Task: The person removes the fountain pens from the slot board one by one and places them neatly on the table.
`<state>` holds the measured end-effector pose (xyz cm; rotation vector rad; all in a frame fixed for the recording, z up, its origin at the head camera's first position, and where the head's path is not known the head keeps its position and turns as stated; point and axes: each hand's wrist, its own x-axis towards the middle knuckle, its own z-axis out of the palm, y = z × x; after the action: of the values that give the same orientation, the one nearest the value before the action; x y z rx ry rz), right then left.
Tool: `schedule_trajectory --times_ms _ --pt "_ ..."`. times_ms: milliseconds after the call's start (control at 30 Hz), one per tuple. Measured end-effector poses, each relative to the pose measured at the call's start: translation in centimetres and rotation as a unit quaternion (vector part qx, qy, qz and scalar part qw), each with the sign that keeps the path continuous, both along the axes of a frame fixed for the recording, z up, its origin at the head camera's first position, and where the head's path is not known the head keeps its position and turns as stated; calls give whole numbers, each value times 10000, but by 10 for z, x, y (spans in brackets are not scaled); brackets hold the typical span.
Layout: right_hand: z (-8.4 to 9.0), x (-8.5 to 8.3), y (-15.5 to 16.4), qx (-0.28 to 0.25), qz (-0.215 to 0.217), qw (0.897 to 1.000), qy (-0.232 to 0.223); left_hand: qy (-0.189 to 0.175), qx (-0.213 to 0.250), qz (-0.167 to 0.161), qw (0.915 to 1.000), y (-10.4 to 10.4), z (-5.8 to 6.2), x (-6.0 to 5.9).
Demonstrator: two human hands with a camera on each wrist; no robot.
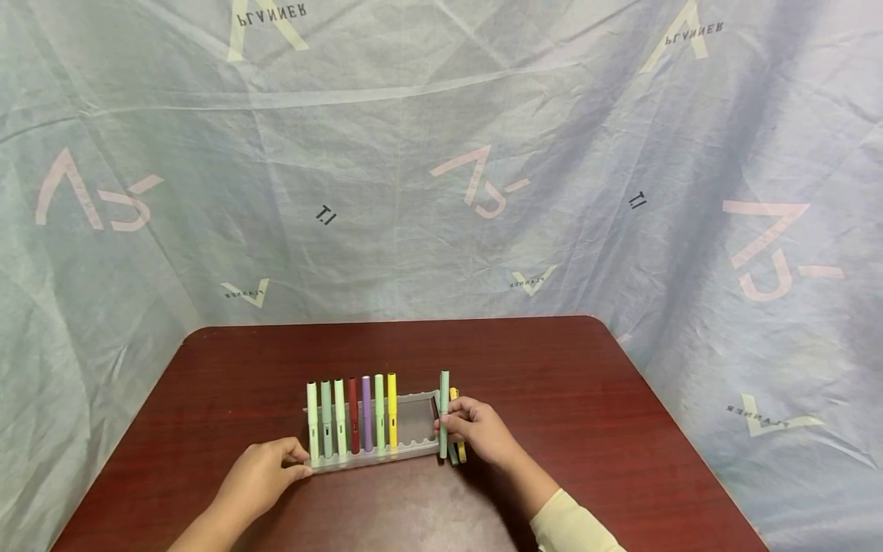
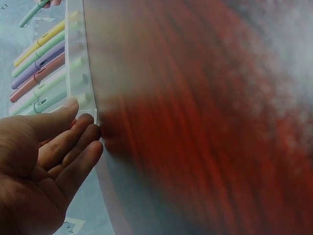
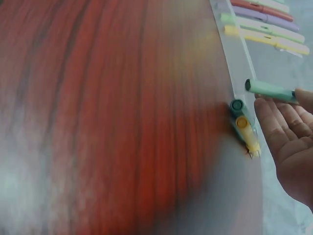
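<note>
My left hand (image 1: 260, 474) is at the left front corner of a clear pen rack (image 1: 375, 458), pinching that corner between thumb and fingertips. Several pens lie side by side in the rack's left part: pale green, grey-green, a dark red pen (image 1: 354, 418), a purple pen (image 1: 367, 418), light green, and a yellow pen (image 1: 392, 414) at the right of the row. Over the rack's right end, my right hand (image 1: 483, 431) pinches a grey-green pen (image 3: 271, 91) between thumb and fingers, its length in line with the row.
Beside the rack's right end lie a second yellow pen (image 3: 246, 129) and a dark green pen (image 3: 236, 105), partly behind my right hand in the head view. The dark red wooden table (image 1: 593, 460) meets a grey printed cloth (image 1: 393, 253) at the back and sides.
</note>
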<state>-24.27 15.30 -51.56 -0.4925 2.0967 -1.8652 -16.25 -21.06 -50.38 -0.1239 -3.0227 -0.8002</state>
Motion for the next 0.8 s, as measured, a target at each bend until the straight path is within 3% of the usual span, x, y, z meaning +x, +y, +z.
schedule_trajectory --times_ms 267,567,800 --pt "0 -2 18 -67 -264 9996 -66 -17 -4 -7 10000 0 1 0" --pt "2 -7 37 734 -1169 9903 -143 -71 13 10 10000 1 3 -1" --pt "-6 -8 40 864 -1097 9892 -439 -92 9 14 10000 0 3 -1"
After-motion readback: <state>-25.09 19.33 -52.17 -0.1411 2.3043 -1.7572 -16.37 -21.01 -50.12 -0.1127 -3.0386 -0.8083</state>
